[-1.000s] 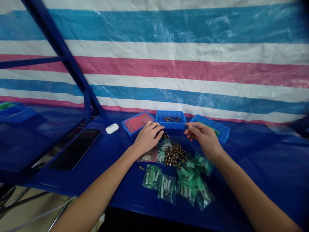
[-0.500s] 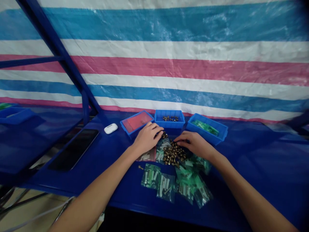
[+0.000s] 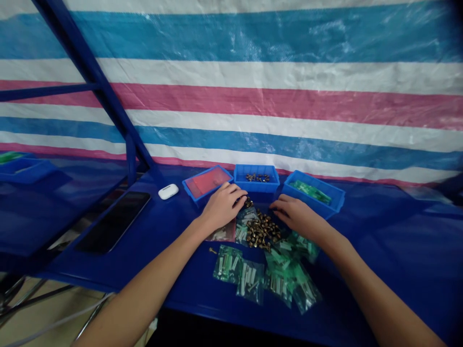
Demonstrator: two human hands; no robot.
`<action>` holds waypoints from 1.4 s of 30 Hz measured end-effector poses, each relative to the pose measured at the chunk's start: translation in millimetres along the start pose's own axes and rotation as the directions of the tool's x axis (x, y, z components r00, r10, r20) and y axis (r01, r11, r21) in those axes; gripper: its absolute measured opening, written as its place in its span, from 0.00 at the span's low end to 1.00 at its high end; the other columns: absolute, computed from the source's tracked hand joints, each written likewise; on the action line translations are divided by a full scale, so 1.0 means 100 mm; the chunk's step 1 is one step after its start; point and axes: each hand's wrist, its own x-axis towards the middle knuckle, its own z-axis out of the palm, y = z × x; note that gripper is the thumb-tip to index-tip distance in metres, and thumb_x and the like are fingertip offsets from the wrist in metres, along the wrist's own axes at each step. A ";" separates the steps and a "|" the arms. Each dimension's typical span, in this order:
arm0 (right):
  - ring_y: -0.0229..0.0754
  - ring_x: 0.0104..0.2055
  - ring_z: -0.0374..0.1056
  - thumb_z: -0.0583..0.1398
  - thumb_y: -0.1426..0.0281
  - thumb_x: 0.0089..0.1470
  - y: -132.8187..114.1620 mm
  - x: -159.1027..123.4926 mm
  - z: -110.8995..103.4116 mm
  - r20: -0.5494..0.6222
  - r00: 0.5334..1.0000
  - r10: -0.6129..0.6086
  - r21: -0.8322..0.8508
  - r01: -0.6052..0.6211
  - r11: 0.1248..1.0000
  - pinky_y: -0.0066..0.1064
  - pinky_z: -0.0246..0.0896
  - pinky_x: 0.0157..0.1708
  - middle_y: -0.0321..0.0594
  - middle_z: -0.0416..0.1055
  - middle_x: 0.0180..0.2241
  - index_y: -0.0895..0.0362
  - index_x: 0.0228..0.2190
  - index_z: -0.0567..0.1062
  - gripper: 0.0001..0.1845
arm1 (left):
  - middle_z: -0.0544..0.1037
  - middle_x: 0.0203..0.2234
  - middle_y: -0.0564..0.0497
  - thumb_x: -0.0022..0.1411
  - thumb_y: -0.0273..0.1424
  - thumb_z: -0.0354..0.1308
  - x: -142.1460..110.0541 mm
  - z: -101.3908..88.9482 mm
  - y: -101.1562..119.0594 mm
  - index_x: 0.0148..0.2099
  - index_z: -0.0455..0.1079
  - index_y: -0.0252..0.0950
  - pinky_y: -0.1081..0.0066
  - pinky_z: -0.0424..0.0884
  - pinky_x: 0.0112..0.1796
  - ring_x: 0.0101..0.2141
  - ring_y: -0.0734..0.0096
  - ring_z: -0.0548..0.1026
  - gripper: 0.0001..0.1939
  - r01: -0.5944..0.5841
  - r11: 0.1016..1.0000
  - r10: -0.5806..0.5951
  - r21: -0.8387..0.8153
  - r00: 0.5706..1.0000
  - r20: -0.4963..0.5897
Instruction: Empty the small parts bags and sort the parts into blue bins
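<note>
**Right hand down at the bolts**

The right hand [image 3: 298,217] has come down from above the right-hand bin [image 3: 327,202] and now sits low over the table [image 3: 379,241], its fingertips [image 3: 272,205] just beside the upper right of the brass bolt pile [image 3: 262,231]. Half a second ago it lay farther onto the pile. The green bags [image 3: 310,191] in that bin now show uncovered.

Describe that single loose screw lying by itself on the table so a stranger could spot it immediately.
Start at the blue table and find the heap of brass-coloured screws. Just below the left hand, next to the nearest clear plastic bag, one screw lies on the bare blue surface. Unlike the others, it sits alone, away from the heap.
</note>
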 end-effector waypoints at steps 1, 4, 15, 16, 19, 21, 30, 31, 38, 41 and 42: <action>0.46 0.41 0.68 0.52 0.74 0.60 -0.01 0.00 0.00 -0.030 1.000 -0.001 -0.001 0.001 1.000 0.38 0.63 0.43 0.47 0.69 0.38 0.57 0.41 0.76 0.14 | 0.75 0.40 0.48 0.70 0.32 0.47 0.00 0.00 0.00 0.48 0.72 0.37 0.60 0.69 0.48 0.44 0.63 0.69 0.14 0.000 1.000 0.000 0.000 1.000 -0.007; 0.45 0.41 0.68 0.49 0.72 0.62 -0.04 0.01 -0.02 -0.157 0.988 -0.009 0.051 0.017 0.999 0.38 0.63 0.45 0.47 0.68 0.40 0.57 0.40 0.76 0.15 | 0.75 0.41 0.48 0.70 0.32 0.46 0.00 0.00 0.00 0.48 0.72 0.37 0.61 0.68 0.48 0.44 0.63 0.68 0.14 -0.006 1.000 0.006 0.001 1.000 -0.028; 0.39 0.29 0.68 0.59 0.68 0.55 -0.25 -0.01 0.02 -0.055 0.991 0.123 0.494 -0.080 0.866 0.30 0.63 0.30 0.36 0.74 0.28 0.55 0.33 0.75 0.05 | 0.75 0.40 0.47 0.70 0.31 0.47 0.01 0.01 -0.02 0.47 0.73 0.35 0.61 0.69 0.46 0.43 0.63 0.68 0.14 -0.020 1.000 0.021 0.002 0.999 -0.049; 0.39 0.29 0.68 0.60 0.68 0.54 -0.25 -0.01 0.02 0.009 0.994 0.110 0.536 -0.098 0.838 0.30 0.63 0.30 0.36 0.74 0.28 0.55 0.32 0.75 0.05 | 0.75 0.40 0.47 0.70 0.31 0.47 0.01 0.01 -0.01 0.47 0.73 0.36 0.61 0.69 0.46 0.43 0.63 0.68 0.13 -0.023 1.000 0.023 -0.001 0.998 -0.052; 0.38 0.27 0.68 0.63 0.65 0.52 -0.26 0.01 0.04 0.115 0.991 0.073 0.703 -0.133 0.699 0.30 0.64 0.28 0.36 0.74 0.26 0.56 0.31 0.76 0.07 | 0.75 0.40 0.47 0.70 0.31 0.47 0.01 0.01 -0.01 0.47 0.73 0.36 0.61 0.69 0.46 0.43 0.63 0.68 0.13 -0.030 1.000 0.029 -0.006 0.998 -0.056; 0.39 0.30 0.71 0.63 0.63 0.52 -0.30 0.06 0.05 -0.013 0.983 0.185 0.830 -0.093 0.549 0.31 0.67 0.31 0.38 0.75 0.30 0.57 0.34 0.77 0.11 | 0.74 0.40 0.47 0.69 0.30 0.47 0.01 0.01 -0.01 0.47 0.73 0.36 0.61 0.69 0.46 0.43 0.63 0.68 0.13 -0.032 0.999 0.032 -0.003 0.998 -0.052; 0.44 0.34 0.73 0.63 0.61 0.52 -0.24 0.09 0.10 -0.137 0.852 0.505 0.877 -0.132 0.461 0.33 0.67 0.29 0.45 0.77 0.36 0.59 0.54 0.67 0.30 | 0.74 0.40 0.47 0.70 0.31 0.46 0.01 -0.02 0.00 0.47 0.73 0.36 0.62 0.68 0.46 0.43 0.64 0.68 0.14 -0.022 0.999 0.024 0.030 0.998 -0.051; 0.42 0.31 0.72 0.62 0.60 0.54 -0.19 0.08 0.09 -0.160 0.857 0.490 0.839 -0.143 0.524 0.31 0.65 0.27 0.44 0.77 0.33 0.60 0.51 0.70 0.25 | 0.74 0.40 0.47 0.70 0.31 0.46 0.01 -0.01 0.00 0.47 0.73 0.36 0.62 0.68 0.46 0.43 0.64 0.68 0.14 -0.019 0.999 0.021 0.031 0.998 -0.053; 0.43 0.36 0.71 0.59 0.63 0.55 -0.03 0.02 -0.02 -0.023 0.987 0.160 0.343 -0.143 0.928 0.33 0.62 0.35 0.39 0.77 0.35 0.53 0.35 0.79 0.10 | 0.75 0.39 0.48 0.70 0.31 0.47 0.00 0.00 -0.01 0.47 0.73 0.35 0.62 0.68 0.46 0.43 0.64 0.68 0.14 -0.024 0.999 0.025 0.028 0.999 -0.038; 0.41 0.33 0.70 0.60 0.62 0.55 -0.08 0.01 -0.03 0.074 0.994 0.078 0.341 -0.099 0.935 0.31 0.61 0.32 0.38 0.76 0.32 0.53 0.35 0.79 0.11 | 0.74 0.39 0.47 0.70 0.31 0.47 0.00 -0.01 0.00 0.47 0.73 0.35 0.62 0.68 0.46 0.43 0.64 0.68 0.14 -0.027 0.999 0.028 0.034 0.999 -0.036; 0.40 0.32 0.70 0.60 0.62 0.55 -0.10 0.01 -0.02 0.081 0.994 0.073 0.341 -0.097 0.935 0.31 0.61 0.31 0.37 0.76 0.31 0.54 0.36 0.79 0.11 | 0.74 0.39 0.47 0.70 0.31 0.47 0.00 -0.01 0.00 0.47 0.73 0.35 0.62 0.69 0.46 0.42 0.64 0.68 0.14 -0.027 0.999 0.028 0.036 0.999 -0.038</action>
